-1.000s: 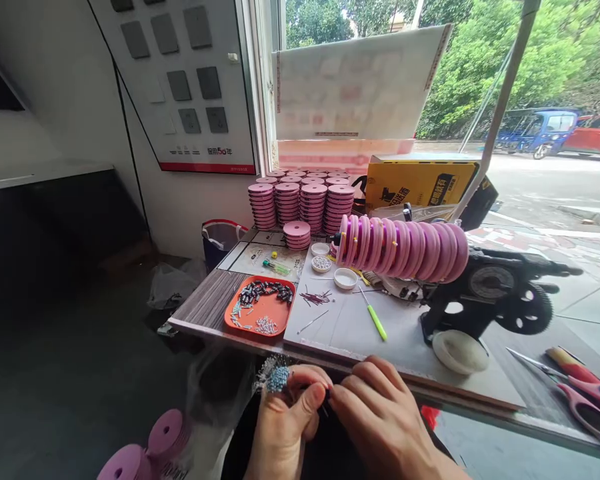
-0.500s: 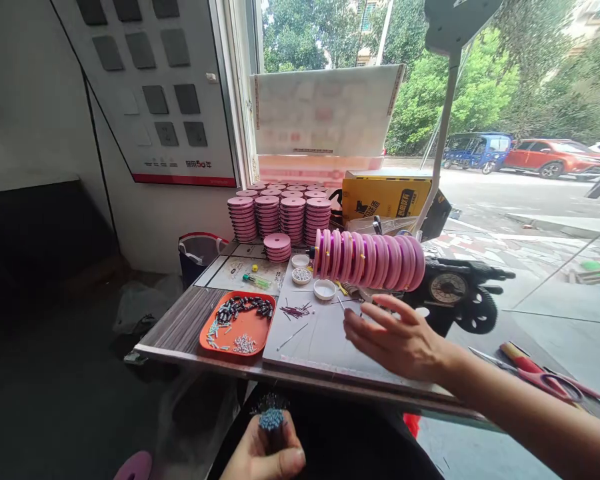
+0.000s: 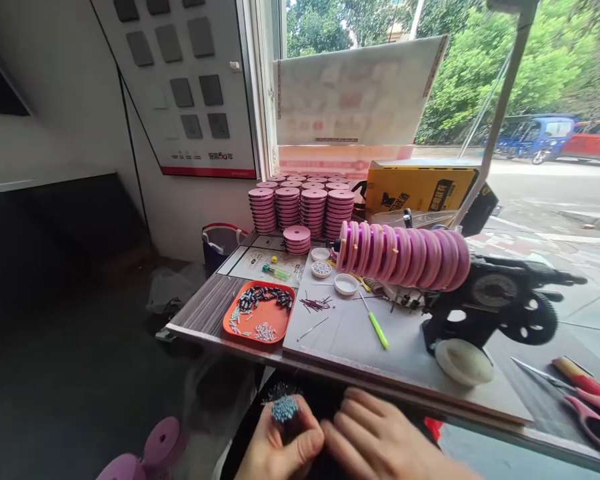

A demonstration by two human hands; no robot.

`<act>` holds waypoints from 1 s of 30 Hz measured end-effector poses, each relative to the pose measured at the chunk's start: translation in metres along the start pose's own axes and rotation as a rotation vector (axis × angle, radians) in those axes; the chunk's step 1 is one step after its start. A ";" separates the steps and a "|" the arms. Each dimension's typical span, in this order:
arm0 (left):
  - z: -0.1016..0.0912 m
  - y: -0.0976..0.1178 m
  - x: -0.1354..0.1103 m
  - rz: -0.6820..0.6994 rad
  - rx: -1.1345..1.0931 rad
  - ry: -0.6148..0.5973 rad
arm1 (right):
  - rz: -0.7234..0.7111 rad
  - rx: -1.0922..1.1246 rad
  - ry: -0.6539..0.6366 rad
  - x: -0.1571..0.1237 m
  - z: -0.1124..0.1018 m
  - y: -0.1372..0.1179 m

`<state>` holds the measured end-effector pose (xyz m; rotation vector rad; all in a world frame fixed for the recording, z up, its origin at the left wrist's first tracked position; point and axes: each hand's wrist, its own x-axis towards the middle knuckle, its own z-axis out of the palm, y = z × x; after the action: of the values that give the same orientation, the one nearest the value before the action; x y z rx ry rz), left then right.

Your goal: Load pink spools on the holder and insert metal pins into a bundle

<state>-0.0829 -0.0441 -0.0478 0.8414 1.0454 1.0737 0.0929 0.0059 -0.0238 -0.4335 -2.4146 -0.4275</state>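
My left hand [image 3: 280, 447] is closed around a small bundle of thin pieces with blue-grey tips [image 3: 284, 408], held upright below the table's front edge. My right hand [image 3: 380, 440] lies beside it, fingers stretched toward the left hand and close to the bundle; nothing shows in it. Both hands are over my dark lap. On the table above stands a black hand-crank machine [image 3: 495, 307] carrying a row of pink spools [image 3: 405, 253] on its shaft.
An orange tray [image 3: 257, 310] holds small dark and pale parts. Stacks of pink discs [image 3: 300, 207] stand at the back, near small white dishes [image 3: 346, 283], a green-handled tool [image 3: 377, 327], a white lid [image 3: 463, 360], a yellow box [image 3: 420, 187] and red scissors [image 3: 587, 400].
My right hand has come back from reaching over the table to beside my left hand at my lap. The view has tilted down and right again.
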 end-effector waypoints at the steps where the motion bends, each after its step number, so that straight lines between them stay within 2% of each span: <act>1: -0.002 0.007 0.000 0.055 0.057 0.001 | 0.024 0.057 0.023 0.002 0.010 -0.014; 3: -0.010 0.026 0.008 0.183 0.251 -0.018 | 0.136 0.146 0.148 0.005 0.027 -0.032; 5: -0.020 0.049 0.028 0.319 0.585 -0.014 | 0.271 0.251 0.280 0.007 0.038 -0.039; 7: -0.030 0.070 0.057 0.467 1.053 0.190 | 0.391 0.384 0.333 0.008 0.044 -0.039; 10: -0.037 0.088 0.102 0.472 1.265 0.248 | 0.498 0.529 0.300 0.006 0.045 -0.038; 13: -0.035 0.089 0.131 0.426 1.411 0.237 | 0.560 0.568 0.248 0.002 0.042 -0.037; 18: -0.026 0.085 0.142 0.361 1.542 0.203 | 0.645 0.622 0.127 -0.002 0.037 -0.036; 25: -0.026 0.092 0.148 0.359 1.489 0.213 | 0.757 0.682 0.119 -0.003 0.033 -0.036; 27: -0.027 0.092 0.139 0.385 1.422 0.229 | 0.800 0.693 0.113 -0.004 0.031 -0.037; 30: -0.027 0.084 0.107 0.426 1.290 0.214 | 0.878 0.717 0.104 -0.004 0.025 -0.038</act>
<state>-0.1181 0.0829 -0.0055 2.0710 1.8134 0.7382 0.0667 -0.0182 -0.0523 -1.0044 -1.8512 0.7450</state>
